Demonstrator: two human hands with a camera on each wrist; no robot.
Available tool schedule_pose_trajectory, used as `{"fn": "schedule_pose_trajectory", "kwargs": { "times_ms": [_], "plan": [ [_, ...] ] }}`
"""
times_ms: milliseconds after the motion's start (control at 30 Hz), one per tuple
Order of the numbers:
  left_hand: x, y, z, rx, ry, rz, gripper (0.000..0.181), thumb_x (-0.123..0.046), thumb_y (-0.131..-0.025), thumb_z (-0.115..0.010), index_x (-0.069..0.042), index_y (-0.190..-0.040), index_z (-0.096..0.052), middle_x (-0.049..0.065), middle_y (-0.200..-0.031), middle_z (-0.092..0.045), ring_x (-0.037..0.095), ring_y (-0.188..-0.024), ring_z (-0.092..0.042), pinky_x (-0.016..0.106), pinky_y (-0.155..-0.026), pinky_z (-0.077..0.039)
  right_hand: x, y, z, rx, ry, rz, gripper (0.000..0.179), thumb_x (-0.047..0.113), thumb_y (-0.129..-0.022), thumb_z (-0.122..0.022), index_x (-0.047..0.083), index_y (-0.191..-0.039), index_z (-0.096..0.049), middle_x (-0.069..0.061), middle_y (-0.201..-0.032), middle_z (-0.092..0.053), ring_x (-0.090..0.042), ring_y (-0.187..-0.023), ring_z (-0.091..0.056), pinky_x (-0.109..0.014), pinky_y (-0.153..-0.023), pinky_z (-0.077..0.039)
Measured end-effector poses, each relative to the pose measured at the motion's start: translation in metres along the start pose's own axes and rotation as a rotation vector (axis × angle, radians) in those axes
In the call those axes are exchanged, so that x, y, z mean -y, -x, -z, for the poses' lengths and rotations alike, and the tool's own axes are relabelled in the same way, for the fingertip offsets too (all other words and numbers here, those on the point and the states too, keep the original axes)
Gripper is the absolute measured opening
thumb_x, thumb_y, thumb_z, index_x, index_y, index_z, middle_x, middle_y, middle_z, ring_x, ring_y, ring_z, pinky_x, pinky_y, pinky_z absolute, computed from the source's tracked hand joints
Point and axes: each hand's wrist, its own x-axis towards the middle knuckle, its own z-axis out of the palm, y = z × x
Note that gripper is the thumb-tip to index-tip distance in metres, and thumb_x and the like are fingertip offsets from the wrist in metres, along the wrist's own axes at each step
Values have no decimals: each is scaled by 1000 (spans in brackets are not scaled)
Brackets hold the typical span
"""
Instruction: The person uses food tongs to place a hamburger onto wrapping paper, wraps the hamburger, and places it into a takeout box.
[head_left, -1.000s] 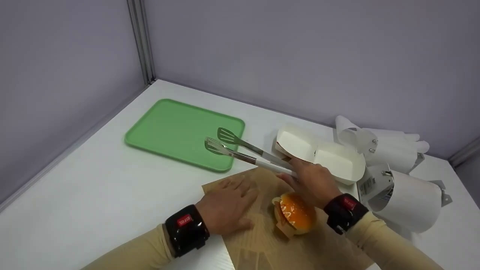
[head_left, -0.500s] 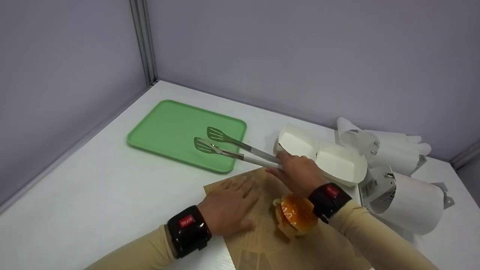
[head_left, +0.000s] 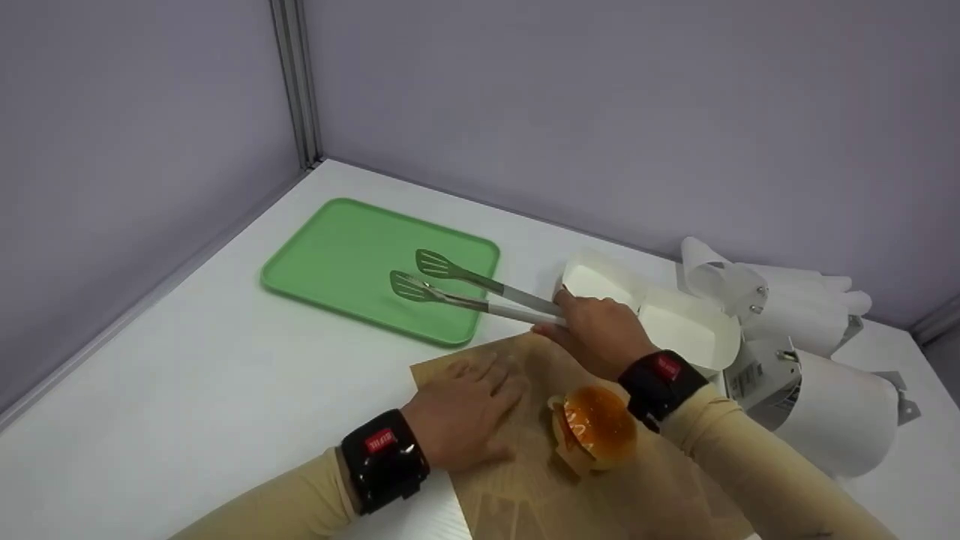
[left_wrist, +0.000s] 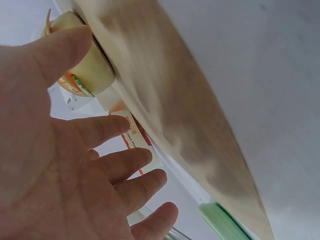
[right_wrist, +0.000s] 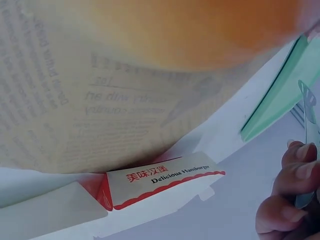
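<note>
My left hand [head_left: 465, 412] lies with spread, straight fingers over the left part of a brown paper sheet [head_left: 525, 480]. In the left wrist view its fingers [left_wrist: 125, 165] hold nothing. A toy hamburger [head_left: 598, 427] with a glossy orange bun sits on the paper between the hands. My right hand [head_left: 604, 334] grips the handles of a pair of metal tongs [head_left: 517, 300], beyond the burger. The tongs' slotted ends stand apart above the right part of a green tray [head_left: 337, 247]. Curled fingertips [right_wrist: 295, 170] on the tongs appear at the right of the right wrist view.
An opened white burger box [head_left: 686, 330], printed "Delicious Hamburger" in the right wrist view, stands just beyond the right hand. Two white curled holders [head_left: 840, 412] lie at the right. Grey-violet walls [head_left: 600, 112] border the white table [head_left: 225, 390] at the back and left.
The right hand and tongs have moved left and slightly away, farther over the tray. The left hand, paper and hamburger keep their places; the whole view has shifted slightly.
</note>
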Motion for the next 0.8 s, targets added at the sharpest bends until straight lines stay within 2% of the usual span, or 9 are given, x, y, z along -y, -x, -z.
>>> {"fn": "schedule_pose_trajectory", "kwargs": {
  "times_ms": [133, 433, 633, 800],
  "plan": [
    [1, 1, 0, -10, -9, -6, 76, -59, -96, -57, -14, -155, -40, 12, -162, -38, 27, -152, -35, 46, -120, -37, 0, -5, 1, -39, 25, 34, 41, 40, -97, -66, 2, -110, -61, -8, -75, -64, -21, -63, -58, -40, -64, -57],
    [-1, 1, 1, -2, -13, 11, 77, -61, -95, -56, -14, -155, -42, 12, -163, -36, 27, -152, -34, 45, -120, -37, 1, -21, -2, -32, 15, 50, 38, 40, -98, -65, 3, -103, -61, -7, -73, -61, -22, -61, -55, -41, -60, -53],
    [-5, 1, 2, 12, -14, 9, 77, -61, -96, -55, -15, -156, -40, 12, -164, -35, 25, -153, -33, 45, -121, -36, -3, -28, -3, -7, 41, 76, 38, 41, -99, -63, 3, -104, -59, -8, -74, -61, -22, -60, -55, -41, -60, -54],
    [-7, -1, 2, 22, -9, 13, 77, -62, -97, -53, -16, -157, -38, 11, -165, -34, 25, -153, -33, 45, -121, -36, -6, -34, -3, 46, 18, 70, 37, 39, -100, -62, 3, -108, -57, -9, -79, -63, -23, -63, -56, -41, -62, -54]
  ]
}}
